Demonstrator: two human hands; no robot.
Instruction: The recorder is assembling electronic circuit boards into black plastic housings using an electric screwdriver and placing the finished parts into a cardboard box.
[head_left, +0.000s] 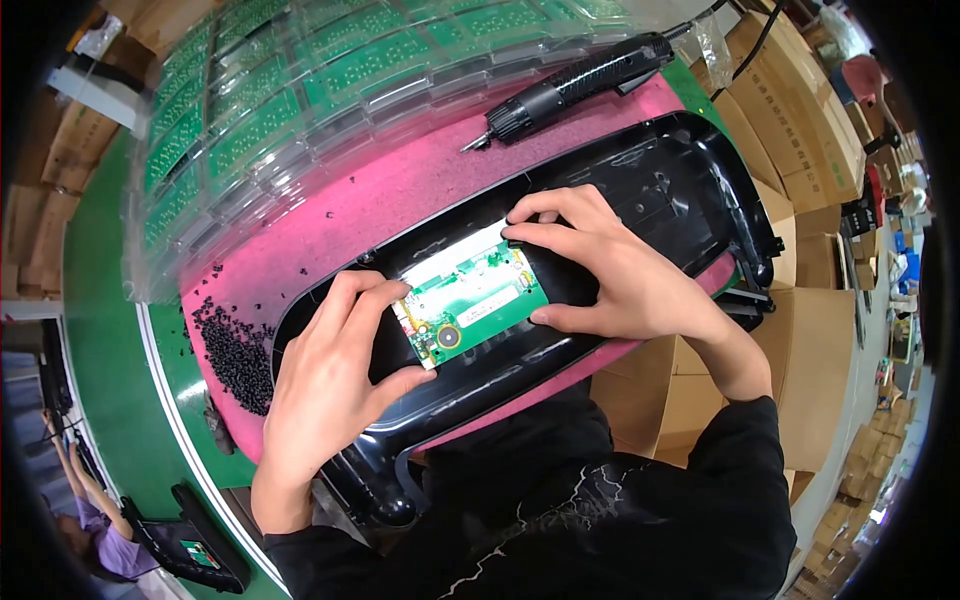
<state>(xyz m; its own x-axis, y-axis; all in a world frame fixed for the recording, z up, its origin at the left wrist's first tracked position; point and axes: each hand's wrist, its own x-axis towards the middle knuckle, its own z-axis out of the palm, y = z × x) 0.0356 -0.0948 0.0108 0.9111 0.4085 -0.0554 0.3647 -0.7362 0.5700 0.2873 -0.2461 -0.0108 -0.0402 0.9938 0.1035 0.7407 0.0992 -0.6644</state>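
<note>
A green circuit board (478,312) with a white strip along its far edge lies tilted over a long black plastic housing (665,180). My left hand (335,350) grips the board's left end, fingers at the far corner and thumb at the near one. At the other end, my right hand (600,265) pinches it the same way, fingertips on the far edge and thumb on the near edge. Whether the board rests on the housing floor, I cannot tell. Beyond the housing lies a black electric screwdriver (570,90), its bit pointing left.
Small black screws (235,355) are heaped on the pink mat (400,160) at left. Clear plastic trays (290,110) of green boards stand at the back. Cardboard boxes (800,120) crowd the right. At far left a person (100,530) sits near another black housing (190,545).
</note>
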